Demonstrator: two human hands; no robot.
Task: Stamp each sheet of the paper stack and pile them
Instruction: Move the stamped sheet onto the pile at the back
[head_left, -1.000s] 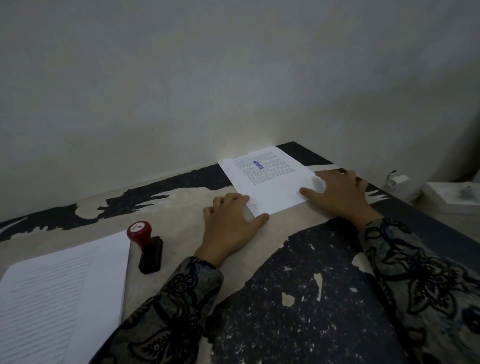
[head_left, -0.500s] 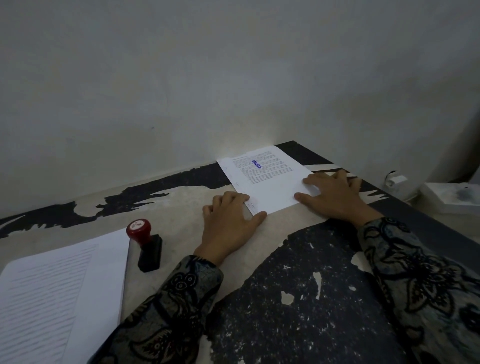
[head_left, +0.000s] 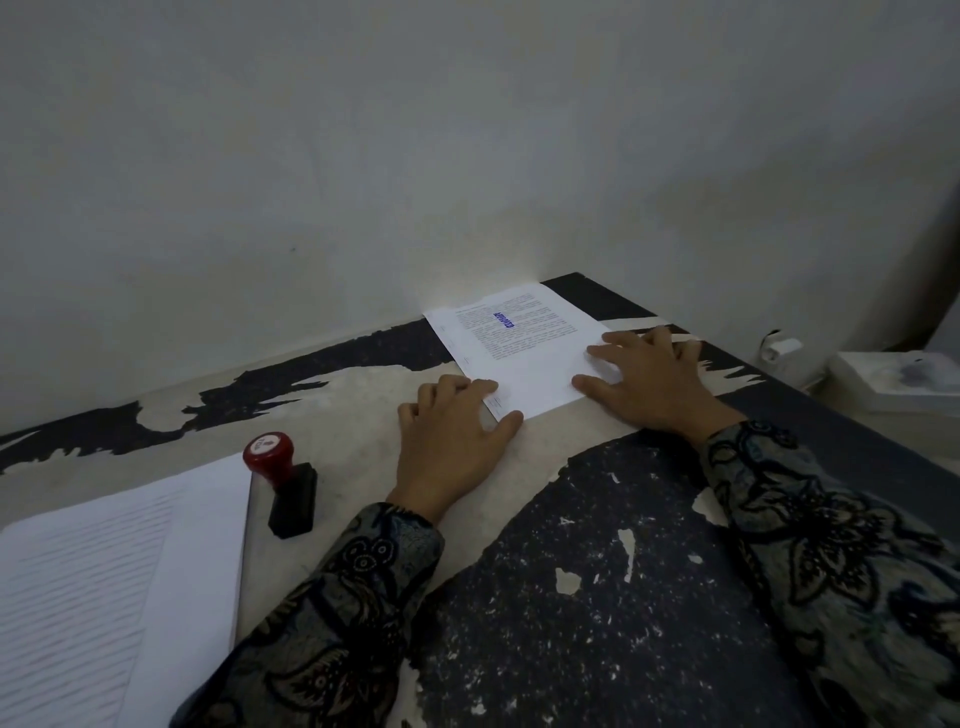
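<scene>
Little has changed: the left hand (head_left: 457, 441) and right hand (head_left: 649, 384) stay flat, fingers straight, on the stamped sheet (head_left: 524, 348) lying far right on the counter (head_left: 363, 410), its blue mark over printed text.

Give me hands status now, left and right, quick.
Left hand: open, fingers flat on the near-left corner of the stamped sheet.
Right hand: open, fingers flat on the sheet's right edge.

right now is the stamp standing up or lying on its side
Standing up: the stamp rests on its black base on the table, red knob on top, beside the paper stack.
</scene>
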